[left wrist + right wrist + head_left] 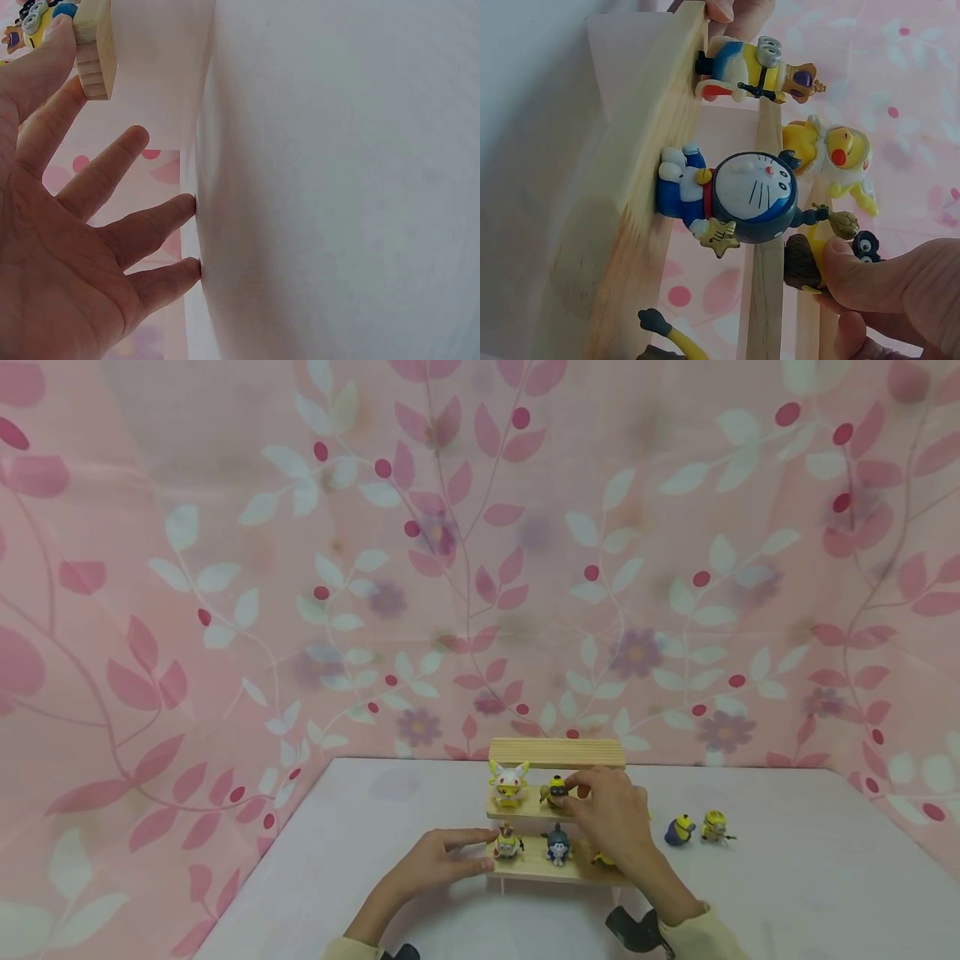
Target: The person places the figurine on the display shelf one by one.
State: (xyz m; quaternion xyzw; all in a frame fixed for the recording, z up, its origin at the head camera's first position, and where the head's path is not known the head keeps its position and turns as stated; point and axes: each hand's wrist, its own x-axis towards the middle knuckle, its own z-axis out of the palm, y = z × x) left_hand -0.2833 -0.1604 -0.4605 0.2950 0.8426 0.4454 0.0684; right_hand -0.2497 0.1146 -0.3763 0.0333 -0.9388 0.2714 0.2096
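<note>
My right hand (611,818) pinches a small goggled minion figurine (557,790) with a brown base between thumb and fingers, at the rack's middle tier. My left hand (450,858) touches the left end of the lower tier of the wooden rack (525,870); its thumb and index finger meet the wood, while the other fingers spread beside it (97,217). Near that thumb stands a crowned minion figurine (754,71). Beside it is a Doraemon figurine (735,195) holding a gold star. A white-hooded yellow figurine (509,785) occupies the middle tier's left end.
Partly behind my right wrist, another yellow figurine (604,860) is on the lower tier. Two more minion figurines, one in blue (679,831) and one yellow (715,825), stand on the white table (787,877) right of the rack. Behind hangs a pink floral cloth (480,568).
</note>
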